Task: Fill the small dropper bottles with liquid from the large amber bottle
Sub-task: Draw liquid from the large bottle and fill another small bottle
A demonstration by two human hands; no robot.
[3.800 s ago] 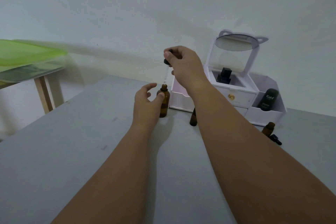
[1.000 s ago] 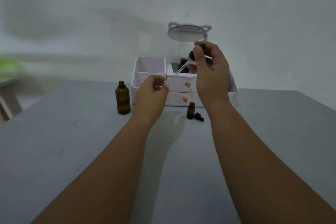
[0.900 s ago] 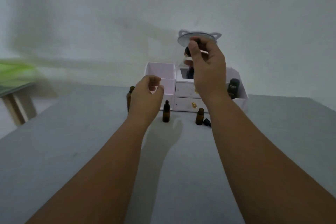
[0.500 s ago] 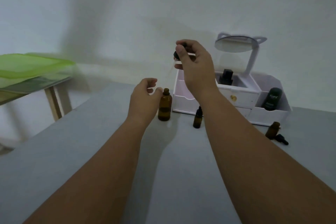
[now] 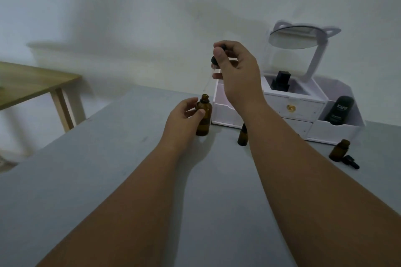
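Our left hand [image 5: 181,116] has closed around the large amber bottle [image 5: 205,120]; our right hand [image 5: 238,76] pinches the dropper [image 5: 213,60], whose tilted pipette may drip outside.

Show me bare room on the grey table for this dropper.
Widest: the grey table left of the left hand, out to its edge. Also the strip between both forearms, nearer than the large amber bottle. Crowded: before the white organizer, where two small bottles and a loose cap sit.

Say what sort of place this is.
Probably a room at home, not a lab: a grey table against a plain wall, a white cosmetics organiser with a mirror holding a Kahf tube, a wooden side table.
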